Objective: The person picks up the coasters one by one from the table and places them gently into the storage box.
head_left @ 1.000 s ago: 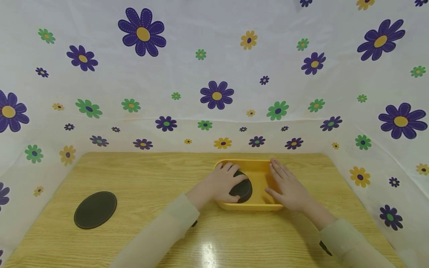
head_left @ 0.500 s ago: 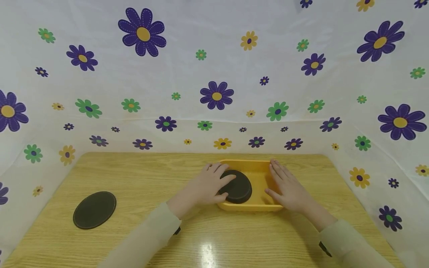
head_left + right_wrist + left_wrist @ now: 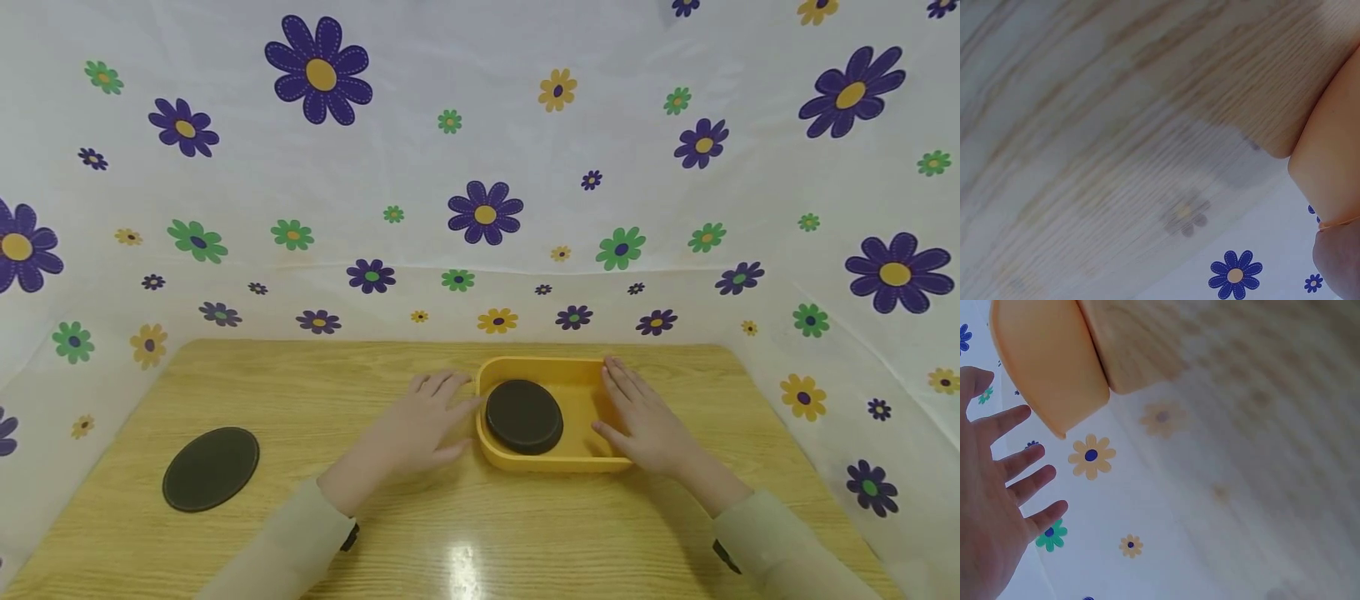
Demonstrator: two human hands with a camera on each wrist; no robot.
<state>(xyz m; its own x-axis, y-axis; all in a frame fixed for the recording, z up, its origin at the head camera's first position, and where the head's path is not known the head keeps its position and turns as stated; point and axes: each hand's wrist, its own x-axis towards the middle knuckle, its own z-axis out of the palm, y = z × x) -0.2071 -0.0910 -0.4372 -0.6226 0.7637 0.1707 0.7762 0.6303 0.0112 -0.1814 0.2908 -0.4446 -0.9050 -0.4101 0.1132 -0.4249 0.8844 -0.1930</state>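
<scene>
As thick black disc (image 3: 523, 414) sits in yellow tray (image 3: 581, 404), L end, placing step looks done. L hand (image 3: 408, 433) empty, fingers loose beside tray; R hand (image 3: 651, 427) straight-fingered on R end. Next prob. calls for L reach to flat black disc (image 3: 212, 469).

Soft light, white glare on tabletop (image 3: 463, 568), dimmer wrist views

Yellow-orange, smooth rectangular tray with rounded corners (image 3: 582, 407): open-topped, upright, right of centre toward the far side, long sides running left-right. Thick matte black round disc with a thin lighter line around its top edge (image 3: 523, 414): inside the tray, left half, flat face up. Sits just beside the left wall, contact unclear. Tray floor visible right of it.
</scene>
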